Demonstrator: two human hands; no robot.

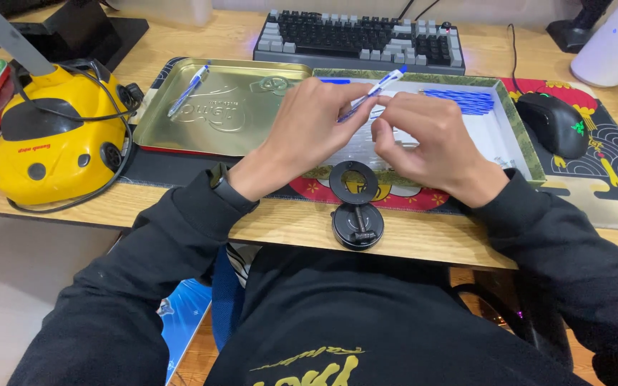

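Now both hands, left hand [309, 129], right hand [423, 139], pinch pen [375, 91] over tray [520, 136] rim.

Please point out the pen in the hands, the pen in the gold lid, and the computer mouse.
Held pen [379, 88], head view, on its clear barrel.
Lid pen [187, 91], head view, mid-barrel.
Computer mouse [553, 121], head view, on its black back.

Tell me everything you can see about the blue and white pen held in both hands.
The slim blue and white plastic pen is held by both hands above a white tray, tilted with its blue end up and to the right. The left hand pinches its lower part; the right hand touches it from below. Its lower tip is hidden behind the fingers.
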